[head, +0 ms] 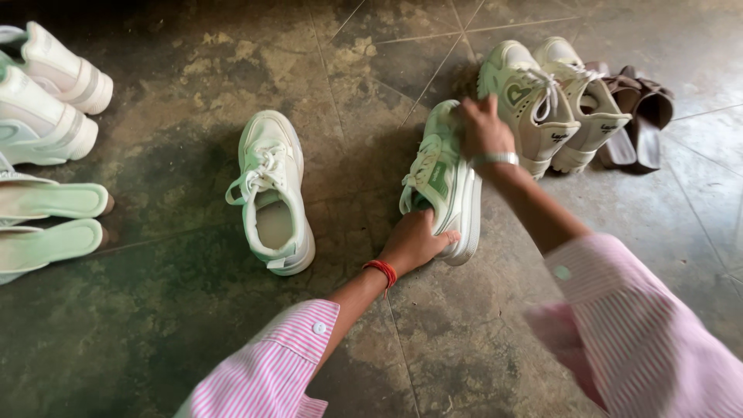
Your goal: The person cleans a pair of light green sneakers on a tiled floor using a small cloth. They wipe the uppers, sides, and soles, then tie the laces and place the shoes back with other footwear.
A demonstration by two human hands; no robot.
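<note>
Sneaker (445,178), white and green, is tipping on its side on the floor (464,325) beside its mate (272,193). Left hand (414,244) is gripping the heel end, fingers curled around it; right hand (484,128) is clasping the toe end. Its long axis is running away from the person, toe pointing far. Keeping both ends held firmly should be steadying it best.

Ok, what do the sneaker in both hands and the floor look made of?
Sneaker: smooth, matte white and green panels, probably synthetic leather, over a thick, rubbery-looking sole. Floor: hard, mottled stone or cement tile with scored joint lines and a dull sheen. Left hand grips the heel, right hand the toe.
</note>
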